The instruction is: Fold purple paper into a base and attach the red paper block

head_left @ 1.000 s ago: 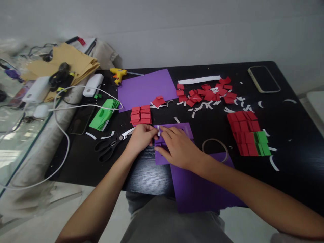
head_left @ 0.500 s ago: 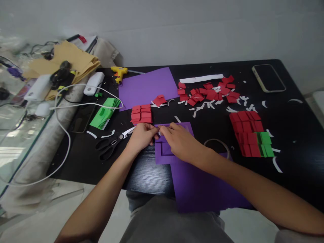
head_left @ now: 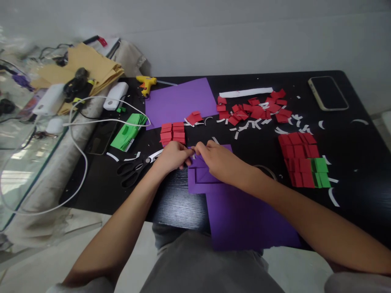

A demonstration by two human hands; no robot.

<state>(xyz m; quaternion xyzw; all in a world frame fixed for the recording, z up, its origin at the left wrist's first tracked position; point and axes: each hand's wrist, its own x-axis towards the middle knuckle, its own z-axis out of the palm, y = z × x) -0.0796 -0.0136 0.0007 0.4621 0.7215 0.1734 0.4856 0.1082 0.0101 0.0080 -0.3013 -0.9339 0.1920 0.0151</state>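
My left hand (head_left: 176, 156) pinches the upper left corner of a folded purple paper piece (head_left: 200, 188) with a frame-like raised border. My right hand (head_left: 218, 160) bends over the same corner, its thumb and finger closed almost against the left fingertips. A small white bit (head_left: 193, 156) shows just below the fingertips; whether the right fingers grip it is hidden. The piece partly overlaps a larger purple sheet (head_left: 241, 219) that reaches past the table's front edge. Black-handled scissors (head_left: 134, 171) lie left of my left hand, and red folded papers (head_left: 172, 133) lie just beyond it.
Loose red paper pieces (head_left: 256, 110) and curled white strips (head_left: 244, 127) lie behind my hands. Red and green folded blocks (head_left: 297, 158) and a phone (head_left: 328, 93) are to the right. Leftward are a green paper stack (head_left: 130, 132), yellow glue gun (head_left: 148, 84) and white cable (head_left: 85, 162).
My right hand has lifted and turned slightly at the paper corner, its fingers more curled. My left hand keeps its pinch. The whole view has shifted slightly.
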